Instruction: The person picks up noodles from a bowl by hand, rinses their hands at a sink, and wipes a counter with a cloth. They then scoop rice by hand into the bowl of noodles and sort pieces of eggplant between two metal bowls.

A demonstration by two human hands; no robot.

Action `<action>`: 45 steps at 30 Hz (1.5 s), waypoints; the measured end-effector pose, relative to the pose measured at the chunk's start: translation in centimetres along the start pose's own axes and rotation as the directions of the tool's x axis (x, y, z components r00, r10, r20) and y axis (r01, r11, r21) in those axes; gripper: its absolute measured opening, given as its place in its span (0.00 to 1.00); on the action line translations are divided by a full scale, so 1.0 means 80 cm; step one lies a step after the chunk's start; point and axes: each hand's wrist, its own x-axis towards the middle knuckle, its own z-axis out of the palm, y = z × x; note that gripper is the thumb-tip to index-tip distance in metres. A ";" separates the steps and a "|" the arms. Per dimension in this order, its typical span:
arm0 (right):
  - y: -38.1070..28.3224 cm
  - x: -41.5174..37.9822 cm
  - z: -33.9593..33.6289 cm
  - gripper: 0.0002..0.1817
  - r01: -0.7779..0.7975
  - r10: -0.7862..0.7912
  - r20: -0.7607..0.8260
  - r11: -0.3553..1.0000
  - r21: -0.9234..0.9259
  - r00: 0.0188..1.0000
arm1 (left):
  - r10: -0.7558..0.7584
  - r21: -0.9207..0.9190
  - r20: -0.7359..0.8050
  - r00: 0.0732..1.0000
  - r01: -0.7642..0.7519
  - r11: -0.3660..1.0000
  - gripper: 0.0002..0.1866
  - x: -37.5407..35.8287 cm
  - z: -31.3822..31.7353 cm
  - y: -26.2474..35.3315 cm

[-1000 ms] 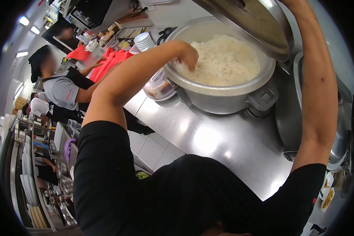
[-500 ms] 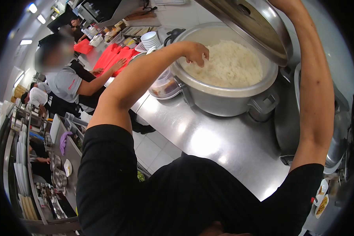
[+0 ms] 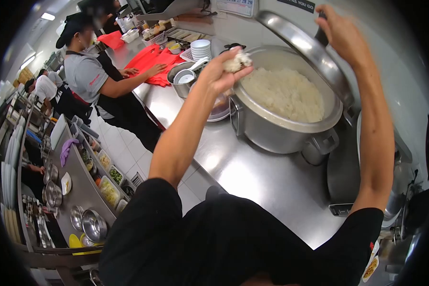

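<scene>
A clump of white rice point(image 3: 235, 63) lies in my left hand point(image 3: 218, 75), which is turned up with the fingers curled round it, just beyond the pot's left rim. My right hand point(image 3: 346, 39) grips the black handle point(image 3: 322, 29) of a large metal lid point(image 3: 298, 35). The lid is tilted up over the right and back side of the big silver rice pot point(image 3: 267, 135). Loose cooked rice point(image 3: 286, 97) fills much of the pot, its surface below the rim.
The pot stands on a steel counter point(image 3: 267, 176). Left of it are a metal container point(image 3: 180, 85), stacked white bowls point(image 3: 200, 49) and red cloth or plastic point(image 3: 150, 59). A co-worker point(image 3: 83, 71) stands at the counter, hands on the red material. Food tubs point(image 3: 108, 191) line another counter.
My left hand has risen from the rice and turned up with a clump in it. The lid is still held tilted, now seen more from outside. The view has shifted.
</scene>
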 end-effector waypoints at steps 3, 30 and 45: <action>-0.045 -0.035 0.034 0.12 0.189 -0.189 -0.015 0.981 -0.043 0.982 | 0.096 -0.126 -0.079 0.992 -0.106 0.986 0.20 -0.086 -0.021 -0.006; -0.543 -0.189 0.228 0.22 -0.309 -0.499 0.807 0.750 0.584 0.315 | 0.462 -0.189 -0.511 0.725 -0.619 0.762 0.20 -0.483 -0.371 0.109; -0.755 -0.105 0.465 0.24 -0.029 -0.811 0.580 0.580 0.814 0.074 | 0.495 0.136 -0.850 0.182 -0.832 0.538 0.22 -0.634 -0.457 0.162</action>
